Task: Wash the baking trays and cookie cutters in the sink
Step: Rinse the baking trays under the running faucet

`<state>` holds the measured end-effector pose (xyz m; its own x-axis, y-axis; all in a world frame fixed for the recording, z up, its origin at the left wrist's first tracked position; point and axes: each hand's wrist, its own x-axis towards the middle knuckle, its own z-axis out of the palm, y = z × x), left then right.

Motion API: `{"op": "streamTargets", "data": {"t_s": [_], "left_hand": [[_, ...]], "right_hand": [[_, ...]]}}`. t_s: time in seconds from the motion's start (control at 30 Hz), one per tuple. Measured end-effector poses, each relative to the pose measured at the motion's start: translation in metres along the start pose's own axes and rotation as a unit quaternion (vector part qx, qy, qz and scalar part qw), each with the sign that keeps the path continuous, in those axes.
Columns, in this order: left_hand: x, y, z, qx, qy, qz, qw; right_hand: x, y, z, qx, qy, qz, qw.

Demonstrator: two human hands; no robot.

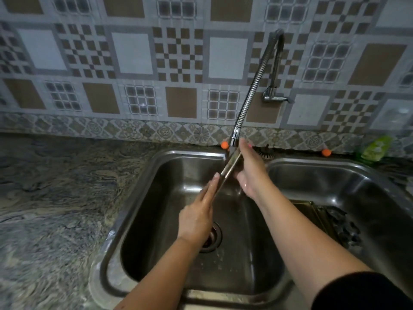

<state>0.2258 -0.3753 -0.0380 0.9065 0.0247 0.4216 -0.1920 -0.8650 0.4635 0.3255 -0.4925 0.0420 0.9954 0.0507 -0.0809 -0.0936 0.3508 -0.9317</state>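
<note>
A thin metal baking tray (230, 167) stands on edge above the left sink basin (156, 198), seen almost edge-on, right under the nozzle of the flexible tap (234, 135). My left hand (199, 211) lies flat against its left face with straight fingers. My right hand (248, 171) holds it from the right side, fingers up along the far edge and thumb curled toward the tray. Another tray (312, 211) with dark cookie cutters (344, 224) lies in the right basin (335, 175).
A steel drain (213, 238) sits in the left basin's floor. A green dish soap bottle (373, 148) stands at the back right. Marbled stone counter (55, 198) spreads to the left. Patterned tiles cover the wall behind.
</note>
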Motion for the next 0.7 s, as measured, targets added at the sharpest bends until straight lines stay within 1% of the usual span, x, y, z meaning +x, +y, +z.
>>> {"op": "streamTargets", "data": {"t_s": [0.07,0.13,0.2,0.23,0.27,0.3,0.37,0.4,0.47,0.5,0.57,0.63,0.7], "left_hand": [[-0.001,-0.008,-0.002,-0.006,0.010,-0.011,1.000],[-0.003,-0.018,0.000,-0.024,0.000,-0.029,0.999],[-0.005,-0.026,0.000,-0.097,0.009,-0.066,0.993],[-0.007,-0.026,-0.003,-0.152,0.018,-0.099,0.983],[-0.008,-0.026,-0.006,-0.207,0.028,-0.132,0.969],[-0.009,-0.025,-0.009,-0.253,0.034,-0.164,0.953],[-0.011,-0.023,-0.011,-0.338,0.034,-0.226,0.913],[-0.011,-0.024,-0.011,-0.373,0.035,-0.256,0.891],[-0.012,-0.024,-0.009,-0.409,0.029,-0.318,0.855],[-0.012,-0.024,-0.009,-0.419,0.017,-0.346,0.839],[-0.012,-0.020,-0.010,-0.431,-0.018,-0.392,0.813],[-0.009,-0.016,-0.012,-0.442,-0.058,-0.416,0.792],[-0.006,-0.007,-0.013,-0.448,-0.087,-0.421,0.784]], "right_hand": [[-0.001,0.015,0.001,-0.095,-0.038,-0.005,0.995],[-0.003,0.037,-0.008,-0.242,-0.029,-0.022,0.970],[-0.007,0.061,-0.025,-0.391,-0.025,0.002,0.920],[-0.011,0.068,-0.033,-0.456,-0.025,0.035,0.889],[-0.016,0.074,-0.041,-0.495,-0.026,0.072,0.865],[-0.021,0.079,-0.048,-0.506,-0.030,0.104,0.856],[-0.033,0.085,-0.059,-0.484,-0.038,0.134,0.864],[-0.037,0.088,-0.062,-0.470,-0.039,0.132,0.872],[-0.041,0.086,-0.063,-0.468,-0.050,0.115,0.875],[-0.041,0.084,-0.063,-0.479,-0.057,0.112,0.869],[-0.040,0.078,-0.064,-0.519,-0.076,0.127,0.842],[-0.041,0.070,-0.069,-0.557,-0.079,0.151,0.813],[-0.042,0.059,-0.075,-0.585,-0.069,0.156,0.793]]}}
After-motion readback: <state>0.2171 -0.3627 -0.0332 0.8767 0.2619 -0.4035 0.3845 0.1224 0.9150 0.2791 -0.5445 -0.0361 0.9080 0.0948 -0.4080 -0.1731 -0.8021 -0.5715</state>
